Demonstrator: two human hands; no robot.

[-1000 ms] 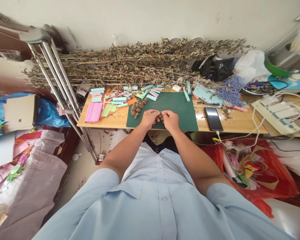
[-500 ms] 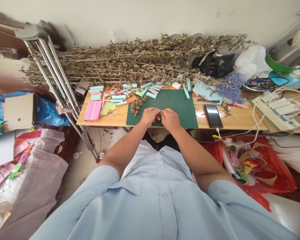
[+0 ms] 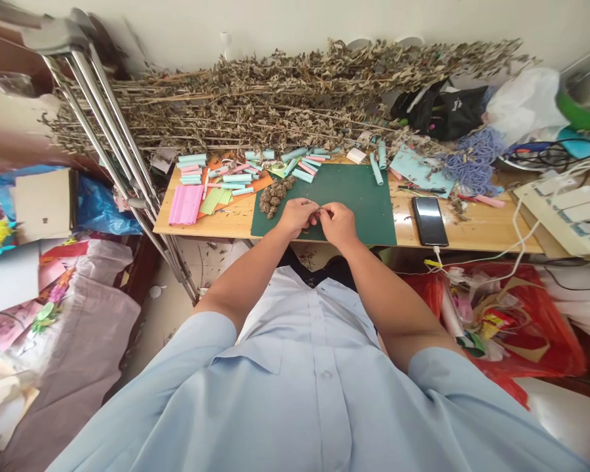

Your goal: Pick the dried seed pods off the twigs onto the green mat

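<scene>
Over the front of a smooth green mat [image 3: 366, 203], the left hand [image 3: 297, 218] and right hand [image 3: 339, 224] meet at their fingertips, fingers curled; whether they pinch some small scrap, I cannot tell. Just beside the left hand, on the mat, lie rough, knobbly brown clumps [image 3: 274, 196]. Behind these are slim pale-blue and pink cylinders [image 3: 236, 178], then brittle, crinkled dry stalks [image 3: 255, 98]; a flat, glossy phone [image 3: 429, 221] rests on the wood-grained table [image 3: 496, 229]
</scene>
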